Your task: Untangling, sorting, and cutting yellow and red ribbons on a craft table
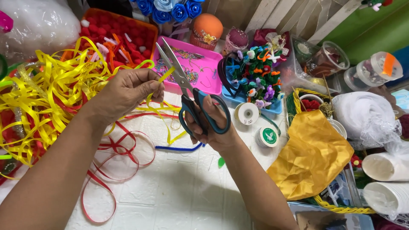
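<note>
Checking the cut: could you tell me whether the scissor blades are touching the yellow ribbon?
Touching: the head view shows the scissors open, blades around the yellow ribbon pinched by the left hand.

Left hand [128, 91] pinched a yellow ribbon [165, 76], right hand [208, 123] held open scissors [187, 91] astride it, pink tray [208, 64] behind.

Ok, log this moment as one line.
left hand: pinches yellow ribbon | right hand: holds scissors, blades open around ribbon | ribbon uncut | below: white table

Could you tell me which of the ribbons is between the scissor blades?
The yellow ribbon pinched in the left hand; the red ribbons lie loose on the table.
</note>
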